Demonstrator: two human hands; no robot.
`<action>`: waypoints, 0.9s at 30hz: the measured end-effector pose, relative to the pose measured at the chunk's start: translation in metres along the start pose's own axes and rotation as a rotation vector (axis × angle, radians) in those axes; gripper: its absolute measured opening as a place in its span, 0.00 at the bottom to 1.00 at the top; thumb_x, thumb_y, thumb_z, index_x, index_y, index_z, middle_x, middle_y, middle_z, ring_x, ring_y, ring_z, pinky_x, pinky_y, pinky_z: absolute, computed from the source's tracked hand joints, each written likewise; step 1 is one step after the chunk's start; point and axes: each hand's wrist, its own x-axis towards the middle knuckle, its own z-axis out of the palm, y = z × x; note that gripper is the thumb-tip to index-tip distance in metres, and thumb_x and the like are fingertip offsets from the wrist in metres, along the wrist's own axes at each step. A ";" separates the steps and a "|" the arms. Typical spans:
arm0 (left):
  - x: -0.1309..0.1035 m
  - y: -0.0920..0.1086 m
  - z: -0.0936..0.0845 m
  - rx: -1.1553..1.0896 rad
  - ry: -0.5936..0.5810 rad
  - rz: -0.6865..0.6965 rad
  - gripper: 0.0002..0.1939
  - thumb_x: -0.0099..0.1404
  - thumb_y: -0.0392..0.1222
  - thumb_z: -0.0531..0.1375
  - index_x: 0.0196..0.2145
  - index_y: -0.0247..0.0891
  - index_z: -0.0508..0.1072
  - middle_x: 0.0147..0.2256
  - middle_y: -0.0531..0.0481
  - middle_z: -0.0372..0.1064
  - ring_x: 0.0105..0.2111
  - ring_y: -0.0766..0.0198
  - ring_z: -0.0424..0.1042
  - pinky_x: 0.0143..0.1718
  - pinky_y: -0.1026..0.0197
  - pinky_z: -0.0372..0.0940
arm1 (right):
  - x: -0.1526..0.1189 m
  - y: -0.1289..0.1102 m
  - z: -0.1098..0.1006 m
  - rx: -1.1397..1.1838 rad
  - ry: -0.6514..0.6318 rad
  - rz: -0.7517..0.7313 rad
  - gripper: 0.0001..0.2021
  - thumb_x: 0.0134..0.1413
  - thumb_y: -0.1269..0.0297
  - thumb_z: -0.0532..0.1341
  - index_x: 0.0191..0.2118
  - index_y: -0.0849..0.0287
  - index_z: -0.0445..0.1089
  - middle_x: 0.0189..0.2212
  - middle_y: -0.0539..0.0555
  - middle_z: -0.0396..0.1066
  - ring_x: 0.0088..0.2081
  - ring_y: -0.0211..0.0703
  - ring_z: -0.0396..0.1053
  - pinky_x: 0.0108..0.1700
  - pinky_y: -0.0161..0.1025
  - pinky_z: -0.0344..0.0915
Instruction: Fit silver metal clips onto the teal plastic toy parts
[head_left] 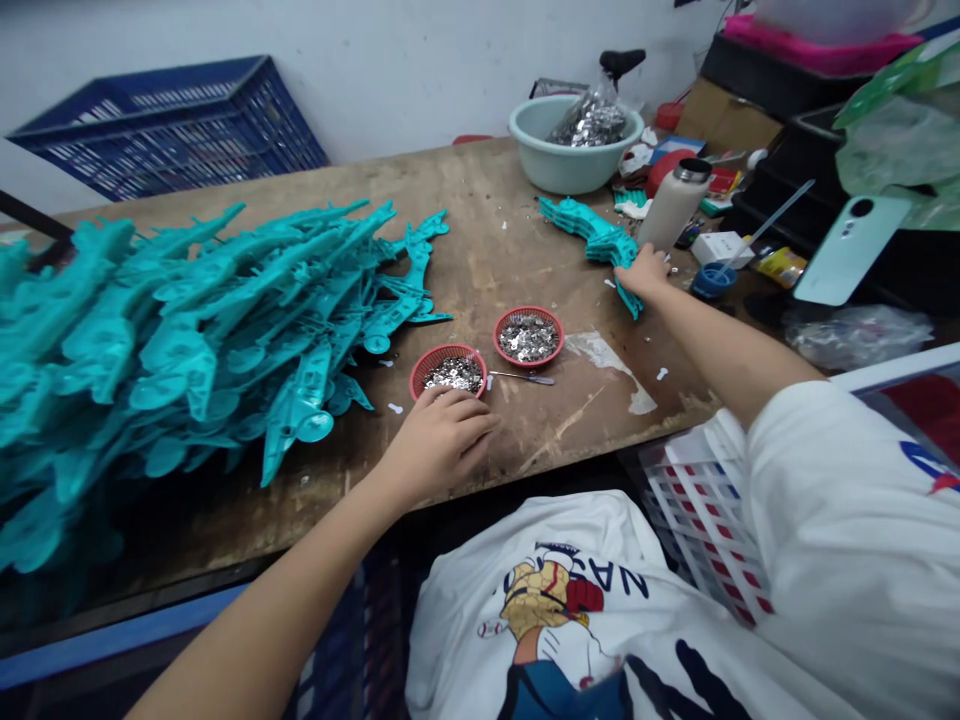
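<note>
My right hand [643, 274] reaches to the far right of the table, its fingers closed on the near end of a small stack of teal plastic parts [589, 228]. Close to the front edge, my left hand [442, 440] hovers at the near rim of a red basket [417, 378] of small shiny metal pieces. Its fingers are loosely bent and a little apart, with nothing visible in them. A second red basket [528, 362] of similar metal pieces stands just beyond, to the right. Between the baskets and the front edge lies a thin screwdriver-like tool [538, 379].
A large heap of teal plastic parts [202, 340] covers the table's left side. At the back stand a pale green basin [566, 165] and a blue crate [217, 125]. A bottle [679, 205], a small blue cup [712, 284] and a phone [851, 250] crowd the right.
</note>
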 end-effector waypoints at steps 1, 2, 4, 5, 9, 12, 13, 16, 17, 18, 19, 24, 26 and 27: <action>0.000 0.000 0.000 0.001 -0.004 0.002 0.12 0.84 0.39 0.61 0.52 0.40 0.85 0.50 0.45 0.86 0.52 0.52 0.82 0.58 0.46 0.65 | -0.002 -0.003 0.000 0.004 -0.001 0.009 0.36 0.65 0.62 0.73 0.72 0.70 0.62 0.73 0.81 0.61 0.76 0.76 0.60 0.80 0.66 0.54; 0.000 0.000 0.000 0.000 -0.005 0.009 0.12 0.84 0.39 0.61 0.52 0.40 0.85 0.50 0.45 0.86 0.52 0.51 0.82 0.58 0.46 0.65 | -0.004 -0.006 -0.004 0.008 -0.001 0.023 0.39 0.63 0.60 0.75 0.72 0.69 0.62 0.74 0.81 0.59 0.77 0.77 0.59 0.79 0.67 0.55; 0.000 -0.001 -0.001 -0.001 -0.001 0.028 0.12 0.84 0.38 0.60 0.52 0.39 0.85 0.50 0.46 0.85 0.52 0.51 0.82 0.58 0.45 0.65 | -0.006 -0.014 -0.024 0.026 0.020 0.010 0.40 0.62 0.54 0.79 0.71 0.66 0.65 0.74 0.79 0.59 0.77 0.77 0.59 0.78 0.66 0.58; 0.000 -0.001 -0.001 -0.001 0.006 0.036 0.12 0.85 0.38 0.60 0.52 0.39 0.85 0.50 0.46 0.85 0.52 0.51 0.82 0.58 0.45 0.65 | -0.006 -0.018 -0.043 0.045 0.048 -0.027 0.36 0.65 0.52 0.78 0.68 0.64 0.67 0.73 0.76 0.62 0.75 0.75 0.61 0.77 0.64 0.60; -0.001 -0.003 -0.003 0.003 0.039 0.058 0.13 0.85 0.38 0.59 0.54 0.38 0.85 0.51 0.44 0.85 0.53 0.49 0.81 0.58 0.45 0.65 | -0.001 -0.010 -0.151 0.153 0.417 -0.175 0.16 0.85 0.50 0.60 0.49 0.58 0.74 0.56 0.65 0.77 0.60 0.56 0.71 0.71 0.50 0.65; -0.002 -0.007 -0.005 -0.016 0.061 0.074 0.13 0.84 0.38 0.59 0.55 0.38 0.85 0.52 0.44 0.85 0.53 0.49 0.81 0.56 0.45 0.67 | -0.004 0.032 -0.218 0.166 0.724 -0.044 0.15 0.88 0.62 0.51 0.50 0.59 0.73 0.56 0.69 0.77 0.57 0.52 0.72 0.69 0.46 0.64; -0.002 -0.008 -0.005 -0.024 0.069 0.079 0.13 0.84 0.38 0.59 0.55 0.38 0.85 0.52 0.44 0.84 0.53 0.49 0.81 0.56 0.45 0.67 | -0.006 0.052 -0.229 0.166 0.767 0.024 0.14 0.87 0.66 0.49 0.53 0.61 0.72 0.58 0.72 0.76 0.58 0.53 0.71 0.69 0.46 0.62; -0.002 -0.013 -0.007 -0.032 0.087 0.100 0.13 0.85 0.39 0.60 0.56 0.39 0.84 0.53 0.45 0.84 0.52 0.49 0.82 0.57 0.45 0.67 | -0.010 0.112 -0.226 0.193 0.751 0.282 0.13 0.84 0.68 0.54 0.64 0.67 0.68 0.66 0.77 0.69 0.66 0.56 0.68 0.72 0.49 0.61; -0.002 -0.014 -0.007 -0.023 0.095 0.104 0.12 0.85 0.40 0.60 0.56 0.39 0.84 0.53 0.45 0.85 0.52 0.49 0.82 0.57 0.45 0.67 | -0.010 0.130 -0.218 0.198 0.692 0.361 0.18 0.83 0.64 0.59 0.69 0.68 0.65 0.70 0.79 0.65 0.69 0.58 0.65 0.74 0.51 0.60; -0.003 -0.016 -0.008 -0.007 0.103 0.100 0.12 0.85 0.41 0.60 0.56 0.39 0.84 0.53 0.45 0.85 0.52 0.48 0.82 0.58 0.43 0.66 | -0.008 0.144 -0.208 0.201 0.615 0.418 0.28 0.80 0.60 0.66 0.74 0.68 0.60 0.73 0.80 0.60 0.73 0.60 0.62 0.75 0.52 0.60; -0.003 -0.018 -0.009 0.012 0.114 0.090 0.12 0.85 0.41 0.60 0.56 0.39 0.84 0.52 0.44 0.85 0.52 0.47 0.82 0.60 0.42 0.65 | -0.007 0.156 -0.199 0.200 0.535 0.450 0.40 0.75 0.58 0.72 0.79 0.69 0.55 0.75 0.82 0.57 0.75 0.62 0.61 0.75 0.53 0.61; -0.005 -0.018 -0.015 0.078 0.130 0.017 0.11 0.86 0.42 0.60 0.54 0.41 0.84 0.51 0.44 0.85 0.52 0.45 0.82 0.65 0.36 0.61 | 0.004 0.178 -0.180 0.200 0.385 0.434 0.60 0.62 0.61 0.80 0.87 0.68 0.44 0.74 0.82 0.59 0.75 0.69 0.66 0.77 0.60 0.64; -0.005 -0.016 -0.016 0.085 0.124 0.012 0.12 0.86 0.43 0.60 0.54 0.41 0.84 0.51 0.44 0.85 0.52 0.45 0.82 0.65 0.36 0.61 | 0.006 0.175 -0.183 0.232 0.392 0.445 0.58 0.63 0.61 0.79 0.87 0.65 0.46 0.75 0.82 0.58 0.75 0.72 0.66 0.76 0.65 0.64; -0.005 -0.015 -0.017 0.086 0.121 0.013 0.12 0.86 0.43 0.60 0.54 0.42 0.85 0.51 0.44 0.86 0.52 0.45 0.82 0.65 0.36 0.61 | 0.006 0.173 -0.185 0.262 0.404 0.455 0.57 0.63 0.61 0.78 0.87 0.64 0.46 0.75 0.82 0.58 0.75 0.73 0.67 0.76 0.66 0.65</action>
